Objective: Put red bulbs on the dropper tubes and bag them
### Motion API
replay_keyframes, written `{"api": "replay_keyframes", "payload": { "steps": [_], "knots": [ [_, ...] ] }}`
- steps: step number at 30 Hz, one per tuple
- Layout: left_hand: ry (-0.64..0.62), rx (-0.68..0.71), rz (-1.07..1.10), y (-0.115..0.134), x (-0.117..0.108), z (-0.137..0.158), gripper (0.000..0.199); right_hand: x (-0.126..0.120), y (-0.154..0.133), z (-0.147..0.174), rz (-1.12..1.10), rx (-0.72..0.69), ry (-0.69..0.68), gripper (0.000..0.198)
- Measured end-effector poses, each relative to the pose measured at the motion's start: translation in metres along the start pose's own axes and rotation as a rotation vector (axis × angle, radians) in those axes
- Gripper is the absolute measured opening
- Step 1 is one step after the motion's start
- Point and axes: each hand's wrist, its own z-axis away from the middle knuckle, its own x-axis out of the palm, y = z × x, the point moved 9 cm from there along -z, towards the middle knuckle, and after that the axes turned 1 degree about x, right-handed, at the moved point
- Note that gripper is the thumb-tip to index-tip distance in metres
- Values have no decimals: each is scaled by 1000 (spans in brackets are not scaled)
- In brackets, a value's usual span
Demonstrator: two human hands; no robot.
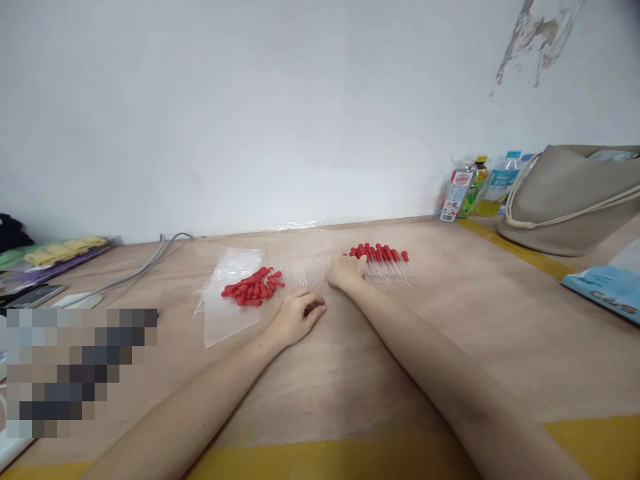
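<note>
My left hand (299, 316) rests on the wooden table, fingers loosely curled with a gap to the thumb and nothing visible in it. Just beyond and left of it, red rubber bulbs (254, 288) lie piled on clear plastic bags (225, 325). A row of thin clear tubes (300, 273) lies between this pile and my right hand (345, 271). That hand reaches over the row's right end, bent downward; its fingertips and anything in them are hidden. Right beside it, droppers (387, 263) lie side by side, clear tubes towards me and red bulbs towards the wall.
Drink bottles and a carton (457, 193) stand by the wall at right, next to a grey-beige bag (570, 200). A blue packet (607, 290) lies at the right edge. On the left are a grey cable (145, 265) and yellow items (67, 251) in plastic.
</note>
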Motion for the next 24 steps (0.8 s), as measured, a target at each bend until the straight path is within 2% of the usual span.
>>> {"api": "replay_keyframes", "payload": {
  "steps": [3,6,9,12,17,21,24],
  "knots": [
    [10,-2,-33,0,-3,2,15,-2,-2,5,-3,-15,23,23],
    [94,-26,-186,-8,-16,5,16,-10,2,19,-16,-69,106,28],
    [175,-75,-435,-23,-36,6,18,-27,11,44,-110,-242,324,27],
    [203,-125,-615,-41,-52,4,21,-33,28,72,-247,-459,416,16],
    [121,-153,-736,-63,-58,1,24,-39,52,103,-335,-654,441,14],
    [49,-156,-750,-68,-53,0,26,-42,52,109,-295,-682,479,26],
    [36,-158,-755,-69,-50,0,24,-41,49,108,-285,-688,457,25]
  ]
}}
